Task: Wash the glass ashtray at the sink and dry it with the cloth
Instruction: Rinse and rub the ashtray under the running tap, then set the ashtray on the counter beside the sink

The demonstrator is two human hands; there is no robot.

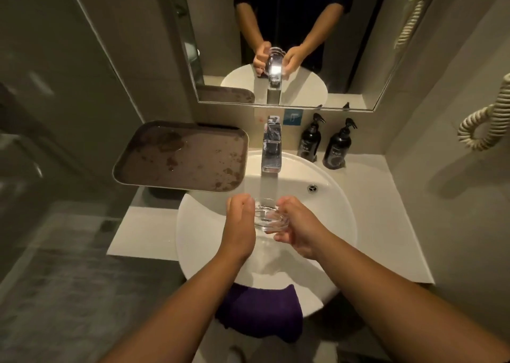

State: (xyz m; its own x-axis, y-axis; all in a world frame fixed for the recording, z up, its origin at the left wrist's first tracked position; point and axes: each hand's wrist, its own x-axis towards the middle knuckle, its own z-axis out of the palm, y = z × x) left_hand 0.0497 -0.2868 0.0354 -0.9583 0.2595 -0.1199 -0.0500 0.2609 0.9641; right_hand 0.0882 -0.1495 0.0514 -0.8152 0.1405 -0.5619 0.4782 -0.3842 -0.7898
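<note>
Glass ashtray (266,217): clear, held over the middle of the white sink (336,224), right under the running water, between the two hands.
Water: a stream falls from the chrome tap (271,152) straight into the ashtray.
Left hand (239,224): on the ashtray's left side, fingers curled round its far rim, palm facing inward against the glass.
Right hand (299,228): on the ashtray's right side, fingers curled under and round its near edge, gripping it.
Hands together: both clamped on the ashtray, one on each side, close to each other with only the glass between them.
Cloth (262,311): dark purple, folded, draped over the near rim of the sink, below the forearms and well apart from the ashtray.
Tray (182,155): brown, rectangular, wet-spotted, to the left of the tap, its right edge reaching over the sink's rim.
Bottles (338,147): two dark pump bottles stand side by side on the white desk (386,210) right of the tap, against the wall.
Mirror (345,45): above the tap, reflecting the arms, hands and tap.
Coiled cord (485,122): cream-coloured, hanging on the right wall.
</note>
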